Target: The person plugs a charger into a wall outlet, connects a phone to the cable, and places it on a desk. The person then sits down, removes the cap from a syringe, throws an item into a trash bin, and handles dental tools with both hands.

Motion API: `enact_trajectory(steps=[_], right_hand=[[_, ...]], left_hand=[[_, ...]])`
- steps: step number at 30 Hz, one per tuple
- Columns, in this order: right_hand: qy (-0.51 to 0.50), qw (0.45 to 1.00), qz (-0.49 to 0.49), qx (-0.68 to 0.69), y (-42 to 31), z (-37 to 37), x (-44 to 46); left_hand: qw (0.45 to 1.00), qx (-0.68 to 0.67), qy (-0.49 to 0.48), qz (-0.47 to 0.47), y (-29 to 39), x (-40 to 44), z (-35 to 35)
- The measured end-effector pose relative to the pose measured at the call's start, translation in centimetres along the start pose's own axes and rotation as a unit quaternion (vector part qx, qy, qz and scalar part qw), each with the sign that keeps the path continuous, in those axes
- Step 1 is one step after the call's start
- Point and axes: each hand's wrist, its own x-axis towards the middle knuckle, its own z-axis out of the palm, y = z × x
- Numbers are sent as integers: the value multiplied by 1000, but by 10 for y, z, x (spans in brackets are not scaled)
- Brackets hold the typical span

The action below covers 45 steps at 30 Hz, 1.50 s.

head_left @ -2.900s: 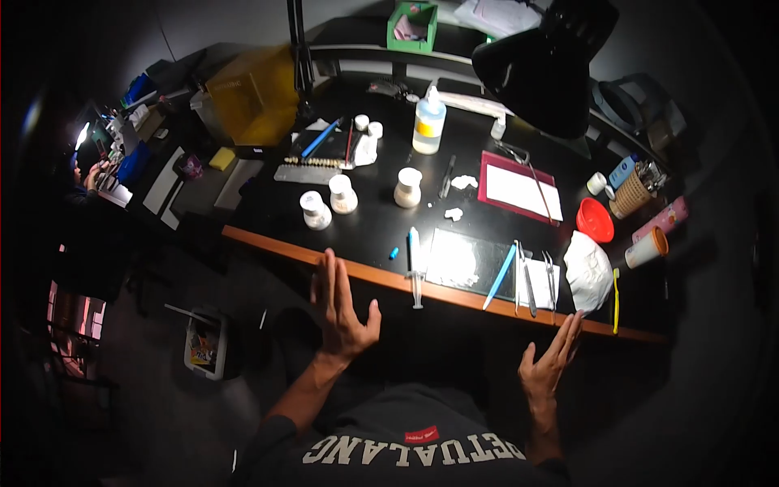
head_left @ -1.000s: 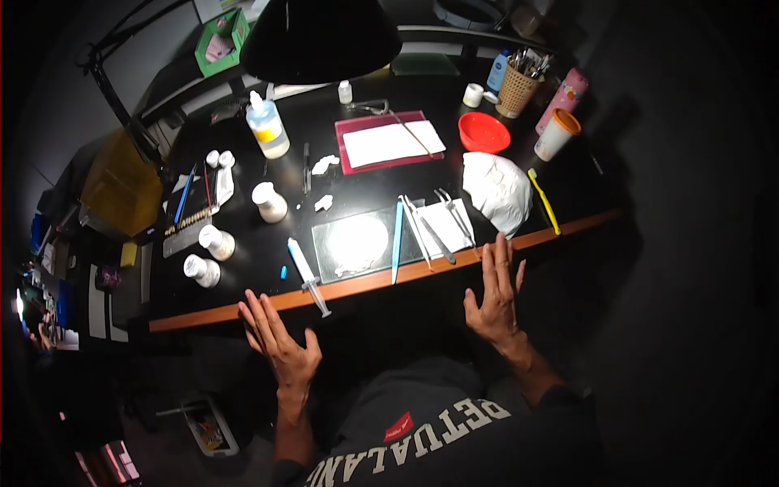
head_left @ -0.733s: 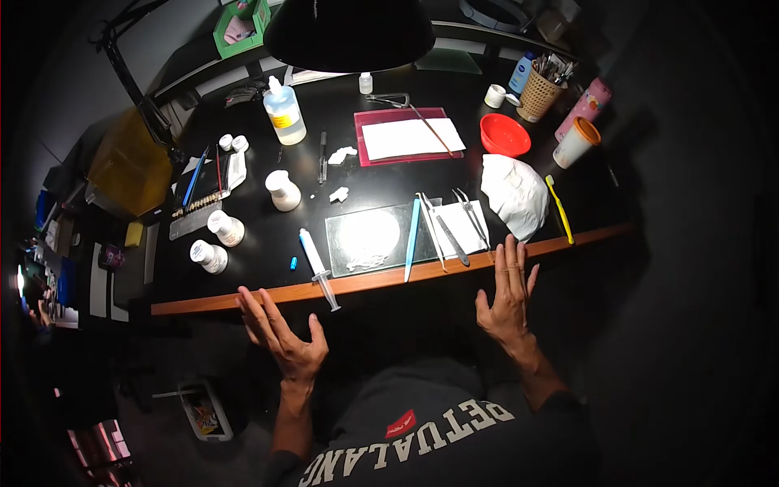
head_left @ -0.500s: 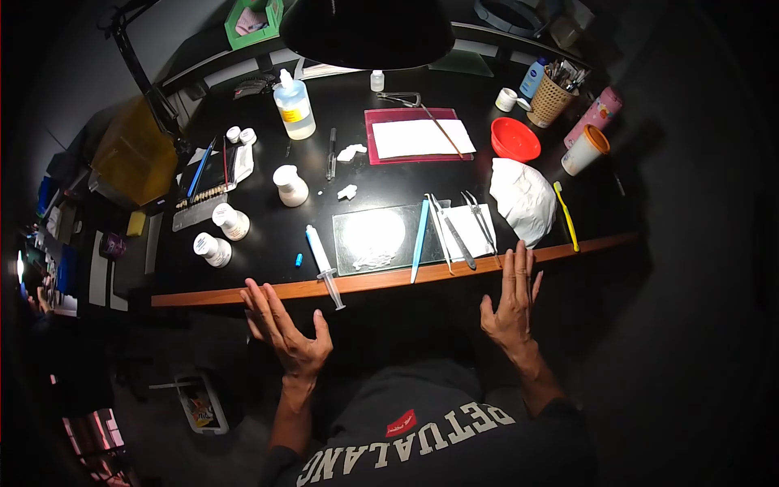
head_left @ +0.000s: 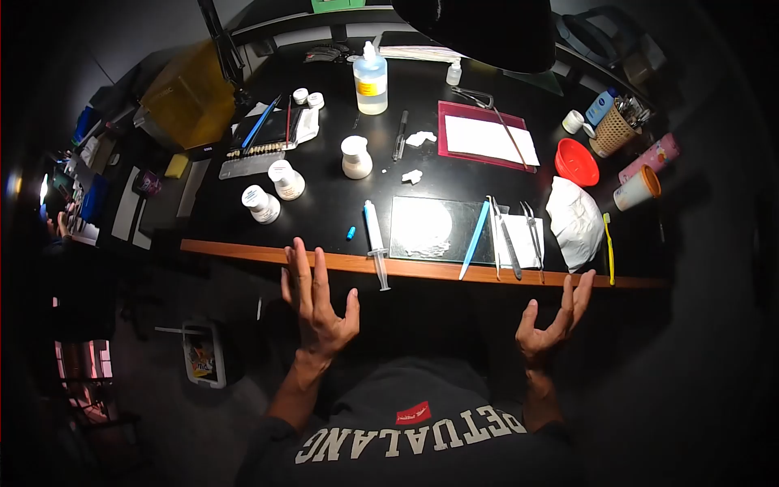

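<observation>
My left hand (head_left: 323,312) is raised at the front edge of the table, fingers spread and holding nothing. Just to its right lies a syringe (head_left: 373,231) with its plunger sticking out past the edge; a small blue cap (head_left: 351,233) is beside it. Also open, my right hand (head_left: 552,326) hangs before the edge, below a crumpled white tissue (head_left: 576,223). Between the hands are a glass slab (head_left: 406,231), a light-blue handled tool (head_left: 475,241), a metal spatula (head_left: 510,247) and tweezers (head_left: 531,231) on white paper. A yellow toothbrush (head_left: 609,247) lies at right.
Several white-capped bottles (head_left: 355,158) stand at left, near a tray with brushes (head_left: 264,126). Behind are a large liquid bottle (head_left: 371,85) and a magenta board (head_left: 442,138) with white paper. A red bowl (head_left: 578,162) sits at right. A black lamp (head_left: 487,28) overhangs the back.
The camera view has swung, so the table's things appear farther right. Both hands have stayed empty; the right hand's fingers now tilt more to the right, and the left hand's point more upward.
</observation>
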Motion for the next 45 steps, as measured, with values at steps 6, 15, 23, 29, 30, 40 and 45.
enact_trajectory(steps=[6,15,23,29,30,40,45], right_hand=[[-106,989,52,-84,22,13,-7],[95,988,-92,-76,18,9,4],[65,974,-117,-184,26,24,-14],[122,946,-253,165,-43,23,-5],[87,937,-265,212,-55,26,-8],[-568,780,-116,235,-66,124,-88],[-687,669,-41,280,-161,156,-57]], left_hand=[[998,-10,63,-10,-7,4,-7],[994,-45,96,-26,-9,-12,-22],[992,-88,94,0,-13,-25,-1],[975,-204,85,13,-40,-34,-15],[976,-202,85,11,-49,-41,-15],[944,34,-174,-278,-139,-239,39],[931,15,-161,-327,-147,-228,35]])
